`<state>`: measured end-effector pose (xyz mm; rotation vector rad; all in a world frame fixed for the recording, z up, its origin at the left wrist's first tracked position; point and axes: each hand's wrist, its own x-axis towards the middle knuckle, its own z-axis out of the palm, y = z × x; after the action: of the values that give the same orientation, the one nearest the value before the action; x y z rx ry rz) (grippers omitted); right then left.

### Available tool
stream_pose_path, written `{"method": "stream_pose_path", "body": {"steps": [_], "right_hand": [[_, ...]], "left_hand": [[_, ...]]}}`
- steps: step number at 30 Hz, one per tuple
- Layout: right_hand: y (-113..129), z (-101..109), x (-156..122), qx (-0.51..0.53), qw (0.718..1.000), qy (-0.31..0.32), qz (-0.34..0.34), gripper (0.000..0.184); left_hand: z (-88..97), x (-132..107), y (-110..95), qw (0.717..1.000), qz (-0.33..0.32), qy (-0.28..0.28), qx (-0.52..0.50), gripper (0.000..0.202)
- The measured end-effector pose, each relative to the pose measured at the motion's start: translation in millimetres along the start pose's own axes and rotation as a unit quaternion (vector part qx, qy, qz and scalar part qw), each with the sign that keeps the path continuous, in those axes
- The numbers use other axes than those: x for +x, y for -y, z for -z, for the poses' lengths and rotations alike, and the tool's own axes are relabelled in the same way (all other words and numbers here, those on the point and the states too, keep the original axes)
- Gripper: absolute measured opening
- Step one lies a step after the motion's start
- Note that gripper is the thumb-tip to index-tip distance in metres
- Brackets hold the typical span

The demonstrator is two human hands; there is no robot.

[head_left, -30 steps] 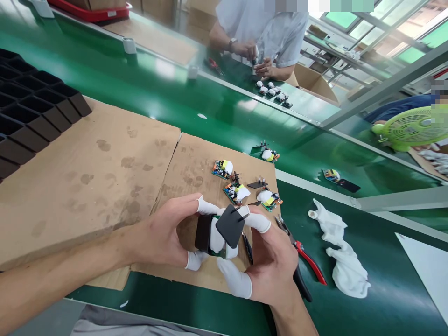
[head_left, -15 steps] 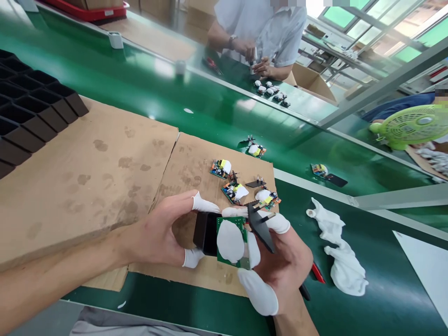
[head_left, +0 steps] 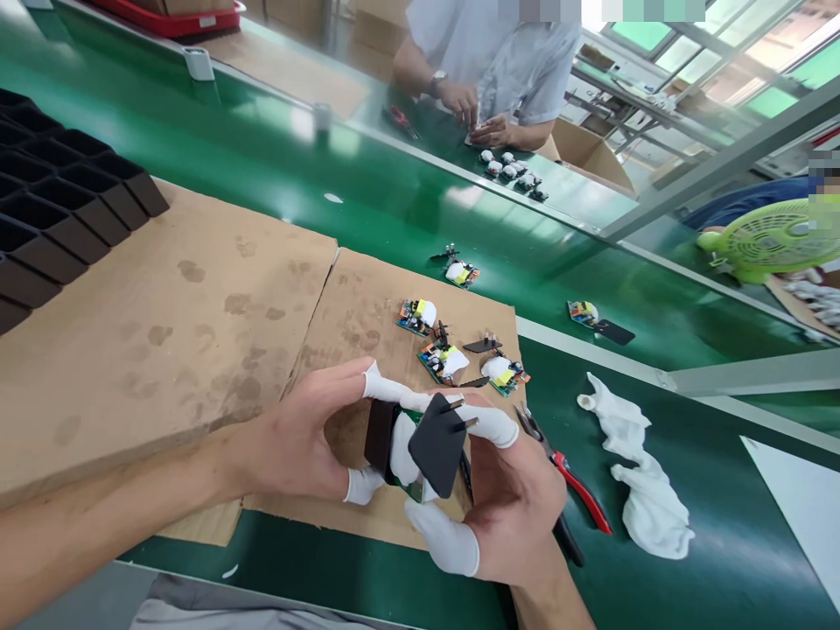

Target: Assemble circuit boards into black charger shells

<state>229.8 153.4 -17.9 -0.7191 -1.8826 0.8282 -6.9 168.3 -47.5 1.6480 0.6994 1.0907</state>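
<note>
Left hand [head_left: 295, 437] enters from the near left, its capped thumb and forefinger clamped on the black housing [head_left: 379, 433]. Right hand [head_left: 518, 499] opposes it, fingers pinched on the black plug plate [head_left: 437, 442]. The plate is tilted, with two metal prongs pointing far-right. Both parts are held over the near edge of the cardboard sheet [head_left: 197, 324]. Red-handled pliers [head_left: 577, 490] lie close on the right. Bare cardboard extends to the left.

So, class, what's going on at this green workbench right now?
A person holds a black plastic shell in the left hand and a flat black plug plate with two metal prongs in the right hand, close together over a brown cardboard sheet. Small circuit boards lie beyond, red-handled pliers and a white glove to the right. Across the green conveyor belt, another person's hands handle small parts.
</note>
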Motion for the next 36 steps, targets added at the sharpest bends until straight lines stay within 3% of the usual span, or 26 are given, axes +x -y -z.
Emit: {"method": "stream_pose_path", "body": {"steps": [5, 12, 23, 27, 30, 32, 36], "right_hand": [[0.2, -0.3, 3.9, -0.004, 1.0, -0.005, 0.02, 0.096], [-0.3, -2.7, -0.1, 0.002, 1.0, -0.011, -0.002, 0.094], [14.2, -4.7, 21.3, -0.104, 0.994, 0.04, -0.019, 0.044], [10.8, -6.2, 18.7, -0.144, 0.989, 0.035, -0.006, 0.051], [5.6, -9.9, 11.1, -0.192, 0.981, -0.024, 0.023, 0.062], [3.2, -13.9, 5.9, -0.227, 0.971, -0.049, 0.053, 0.067], [2.2, -23.9, -1.1, -0.291, 0.951, -0.027, 0.1, 0.066]], "left_hand": [[2.1, 0.2, -0.4, 1.0, -0.018, 0.008, 0.003, 0.056], [0.8, -0.7, 1.2, 1.0, -0.003, 0.015, -0.027, 0.059], [-0.2, -3.9, 1.9, 0.998, 0.021, 0.013, -0.052, 0.039], [-4.2, -5.2, 9.8, 0.996, 0.034, -0.001, -0.087, 0.047], [-4.8, -2.3, 9.3, 0.996, 0.051, -0.023, -0.076, 0.053], [-4.0, 0.1, 6.6, 0.997, 0.051, -0.039, -0.049, 0.054], [-4.0, 0.1, 5.8, 0.994, 0.04, -0.094, 0.049, 0.04]]}}
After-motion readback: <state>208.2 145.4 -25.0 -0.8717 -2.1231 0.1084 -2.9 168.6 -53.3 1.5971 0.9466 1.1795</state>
